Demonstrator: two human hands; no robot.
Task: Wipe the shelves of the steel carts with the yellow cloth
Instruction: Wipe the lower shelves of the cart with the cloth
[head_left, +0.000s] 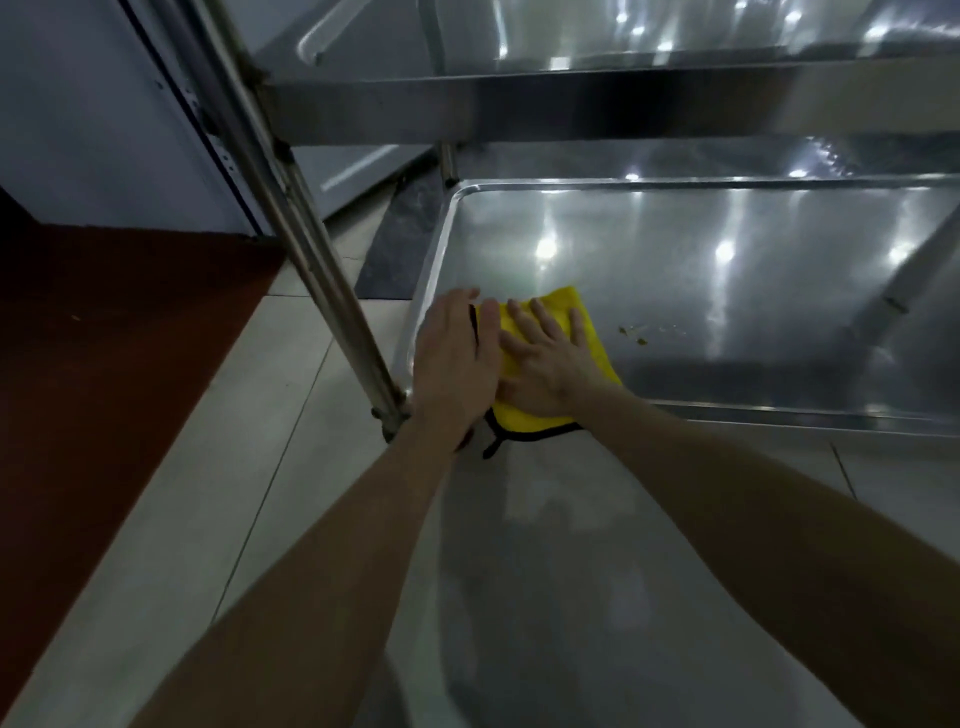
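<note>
Pressing the yellow cloth (589, 338) onto the lower shelf (753, 291), left of frame centre, under the right hand (543, 366) with fingers spread flat; laying the flat left hand (454, 364) alongside, likely for extra pressure before sweeping toward the crumbs (641, 340).

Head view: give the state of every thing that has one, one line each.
Yellow cloth with black edging: spread flat on the shelf's near left corner, overhanging its rim.
Bottom steel cart shelf: shiny, greenish crumbs right of the cloth.
Left hand: flat, pressing the cloth's left edge.
Right hand: flat, fingers spread, pressing the cloth.
</note>
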